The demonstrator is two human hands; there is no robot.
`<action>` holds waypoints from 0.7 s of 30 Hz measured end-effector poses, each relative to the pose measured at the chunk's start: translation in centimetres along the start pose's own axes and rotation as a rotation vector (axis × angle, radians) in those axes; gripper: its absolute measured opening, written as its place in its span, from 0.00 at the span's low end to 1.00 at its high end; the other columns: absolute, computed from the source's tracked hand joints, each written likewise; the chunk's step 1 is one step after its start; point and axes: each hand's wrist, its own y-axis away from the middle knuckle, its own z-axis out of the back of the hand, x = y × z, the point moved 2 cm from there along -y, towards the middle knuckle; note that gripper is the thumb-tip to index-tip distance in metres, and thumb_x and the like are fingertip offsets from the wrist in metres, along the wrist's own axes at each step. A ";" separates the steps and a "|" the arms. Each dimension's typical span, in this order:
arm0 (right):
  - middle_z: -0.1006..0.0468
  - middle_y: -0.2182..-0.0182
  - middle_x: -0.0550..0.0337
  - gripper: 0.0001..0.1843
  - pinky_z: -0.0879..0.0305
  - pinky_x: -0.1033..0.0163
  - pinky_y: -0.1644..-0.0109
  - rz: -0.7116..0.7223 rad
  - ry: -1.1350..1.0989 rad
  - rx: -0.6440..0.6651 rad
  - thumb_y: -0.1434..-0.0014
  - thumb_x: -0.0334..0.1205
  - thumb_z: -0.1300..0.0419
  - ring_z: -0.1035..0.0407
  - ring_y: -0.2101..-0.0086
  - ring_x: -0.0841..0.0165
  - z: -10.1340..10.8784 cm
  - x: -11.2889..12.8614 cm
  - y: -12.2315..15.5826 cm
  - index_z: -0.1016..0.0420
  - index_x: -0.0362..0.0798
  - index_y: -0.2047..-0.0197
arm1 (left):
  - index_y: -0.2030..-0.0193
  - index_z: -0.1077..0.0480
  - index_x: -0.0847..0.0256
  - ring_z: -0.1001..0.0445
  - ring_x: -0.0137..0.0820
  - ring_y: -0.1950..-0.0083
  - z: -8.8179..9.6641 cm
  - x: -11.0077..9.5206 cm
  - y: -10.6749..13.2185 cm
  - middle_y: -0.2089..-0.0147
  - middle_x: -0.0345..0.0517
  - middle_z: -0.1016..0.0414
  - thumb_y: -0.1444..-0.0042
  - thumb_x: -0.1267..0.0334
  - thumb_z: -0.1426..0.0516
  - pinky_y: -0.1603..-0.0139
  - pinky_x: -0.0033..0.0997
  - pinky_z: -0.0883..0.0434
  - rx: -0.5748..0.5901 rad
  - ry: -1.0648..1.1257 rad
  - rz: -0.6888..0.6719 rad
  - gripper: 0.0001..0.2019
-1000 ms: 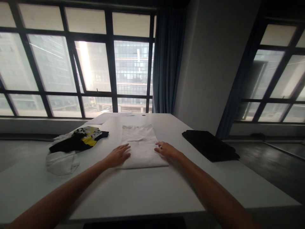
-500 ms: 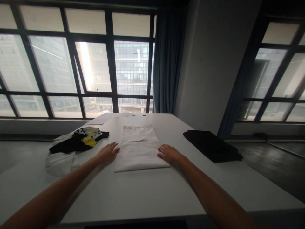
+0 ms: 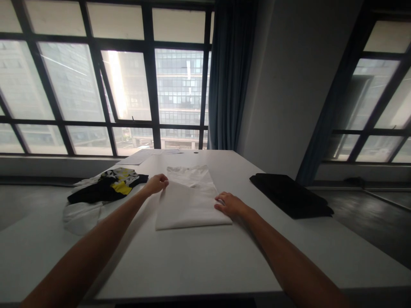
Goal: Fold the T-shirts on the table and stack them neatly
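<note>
A white shirt (image 3: pixel 192 209), folded into a rectangle with its collar end away from me, lies on the white table in the head view. My left hand (image 3: pixel 156 184) pinches the shirt's upper left edge, and the cloth there is drawn up a little toward the fingers. On the opposite side, my right hand (image 3: pixel 230 204) rests against the right edge with its fingers loosely bent and apart, lying on the border of the cloth rather than gripping it.
Black, yellow and patterned clothing (image 3: pixel 112 186) lies in a heap on the left, beside crumpled white cloth (image 3: pixel 81 217). A stack of folded black cloth (image 3: pixel 290 194) is on the right. Papers (image 3: pixel 136 158) lie at the far end of the white table (image 3: pixel 192 265).
My left hand has moved forward along the shirt's left edge and closed on it, lifting the cloth slightly. My right hand stays almost in place at the right edge.
</note>
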 end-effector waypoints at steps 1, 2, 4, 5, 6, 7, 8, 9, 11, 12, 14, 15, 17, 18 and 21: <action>0.29 0.41 0.47 0.25 0.40 0.53 0.39 -0.008 0.013 0.004 0.38 0.50 0.43 0.34 0.44 0.54 0.0 0.1 0.0 0.25 0.46 0.43 | 0.56 0.25 0.61 0.23 0.34 0.59 -0.1 -0.2 0.1 0.60 0.46 0.20 0.44 0.62 0.44 0.59 0.28 0.29 -0.017 -0.004 -0.006 0.11; 0.29 0.41 0.47 0.25 0.41 0.53 0.39 -0.015 0.024 0.009 0.38 0.50 0.43 0.35 0.43 0.54 0.1 0.3 0.1 0.26 0.46 0.42 | 0.55 0.26 0.62 0.23 0.34 0.59 -0.3 -0.3 0.4 0.60 0.47 0.20 0.43 0.63 0.45 0.58 0.29 0.29 -0.025 -0.013 -0.007 0.12; 0.30 0.40 0.47 0.26 0.41 0.52 0.39 -0.023 0.036 0.017 0.38 0.50 0.43 0.35 0.43 0.53 0.2 0.4 0.2 0.26 0.46 0.42 | 0.54 0.26 0.63 0.23 0.36 0.57 -1.0 -0.3 1.4 0.60 0.49 0.20 0.43 0.66 0.45 0.56 0.31 0.29 -0.021 -0.041 -0.011 0.12; 0.30 0.40 0.47 0.26 0.41 0.53 0.39 -0.025 0.037 0.021 0.38 0.50 0.44 0.35 0.43 0.53 0.2 0.5 0.2 0.27 0.46 0.41 | 0.53 0.26 0.63 0.23 0.37 0.56 -1.3 -0.3 2.0 0.59 0.50 0.20 0.44 0.67 0.44 0.54 0.32 0.29 -0.019 -0.055 -0.016 0.12; 0.31 0.40 0.47 0.26 0.41 0.53 0.39 -0.026 0.038 0.025 0.37 0.49 0.44 0.35 0.43 0.53 0.3 0.5 0.2 0.27 0.46 0.41 | 0.51 0.27 0.63 0.23 0.37 0.54 -1.5 -0.2 2.6 0.56 0.51 0.20 0.44 0.67 0.45 0.52 0.33 0.29 -0.023 -0.068 -0.023 0.14; 0.31 0.39 0.47 0.26 0.41 0.53 0.39 -0.026 0.039 0.030 0.37 0.50 0.44 0.35 0.43 0.53 0.3 0.5 0.2 0.27 0.46 0.41 | 0.47 0.29 0.63 0.24 0.38 0.52 -1.6 -0.3 3.3 0.52 0.53 0.21 0.43 0.67 0.45 0.50 0.34 0.30 -0.036 -0.080 -0.031 0.16; 0.31 0.40 0.47 0.26 0.41 0.53 0.40 -0.025 0.044 0.036 0.37 0.50 0.44 0.35 0.43 0.53 0.3 0.5 0.2 0.27 0.46 0.41 | 0.44 0.31 0.63 0.25 0.39 0.49 -1.7 -0.3 3.9 0.48 0.55 0.23 0.41 0.66 0.47 0.47 0.36 0.31 -0.056 -0.090 -0.039 0.18; 0.31 0.40 0.46 0.25 0.40 0.52 0.40 -0.023 0.052 0.036 0.37 0.50 0.44 0.35 0.43 0.53 0.3 0.6 0.1 0.26 0.46 0.41 | 0.42 0.32 0.63 0.27 0.39 0.45 -1.7 -0.4 4.5 0.44 0.56 0.25 0.39 0.64 0.49 0.44 0.37 0.32 -0.075 -0.100 -0.047 0.19; 0.30 0.40 0.46 0.26 0.41 0.51 0.40 -0.012 0.072 -0.017 0.38 0.49 0.44 0.35 0.43 0.53 0.2 0.7 -0.1 0.28 0.46 0.40 | 0.39 0.34 0.61 0.31 0.41 0.39 -1.9 -0.6 5.7 0.38 0.54 0.29 0.36 0.59 0.51 0.38 0.40 0.36 -0.046 -0.115 -0.133 0.21; 0.31 0.39 0.47 0.26 0.41 0.50 0.40 0.002 0.079 -0.070 0.37 0.48 0.44 0.35 0.43 0.53 0.1 0.8 -0.2 0.29 0.47 0.39 | 0.39 0.34 0.60 0.34 0.41 0.36 -2.2 -0.7 6.2 0.36 0.53 0.31 0.35 0.55 0.52 0.35 0.40 0.39 0.013 -0.119 -0.212 0.22; 0.33 0.37 0.49 0.26 0.44 0.50 0.38 0.044 0.076 -0.170 0.35 0.47 0.47 0.38 0.41 0.56 -0.3 0.9 -0.5 0.33 0.49 0.36 | 0.37 0.34 0.59 0.40 0.40 0.31 -2.9 -0.8 7.1 0.32 0.49 0.34 0.34 0.48 0.55 0.30 0.40 0.45 0.175 -0.123 -0.368 0.26; 0.34 0.36 0.50 0.26 0.45 0.50 0.37 0.065 0.070 -0.187 0.33 0.46 0.49 0.39 0.39 0.58 -0.6 1.0 -0.6 0.34 0.50 0.35 | 0.35 0.35 0.59 0.43 0.39 0.29 -3.3 -0.7 7.4 0.31 0.49 0.37 0.34 0.46 0.58 0.28 0.40 0.48 0.245 -0.126 -0.418 0.29; 0.35 0.35 0.53 0.25 0.47 0.51 0.35 0.081 0.060 -0.137 0.31 0.46 0.53 0.41 0.37 0.59 -1.3 0.9 -0.8 0.34 0.51 0.35 | 0.33 0.38 0.61 0.49 0.38 0.26 -3.7 -0.4 7.7 0.27 0.50 0.44 0.34 0.42 0.62 0.27 0.40 0.51 0.316 -0.133 -0.428 0.33; 0.36 0.34 0.54 0.24 0.47 0.50 0.35 0.078 0.061 -0.094 0.31 0.46 0.54 0.42 0.37 0.59 -1.6 0.8 -0.8 0.33 0.52 0.36 | 0.31 0.40 0.61 0.50 0.38 0.26 -3.8 -0.1 7.8 0.26 0.50 0.47 0.34 0.42 0.63 0.27 0.41 0.52 0.330 -0.140 -0.414 0.34; 0.38 0.33 0.55 0.25 0.47 0.48 0.35 0.057 0.063 -0.016 0.31 0.48 0.54 0.42 0.37 0.58 -1.8 0.4 -0.7 0.33 0.54 0.35 | 0.28 0.47 0.58 0.54 0.37 0.25 -3.3 0.7 7.7 0.24 0.49 0.54 0.33 0.43 0.63 0.27 0.47 0.54 0.365 -0.188 -0.385 0.34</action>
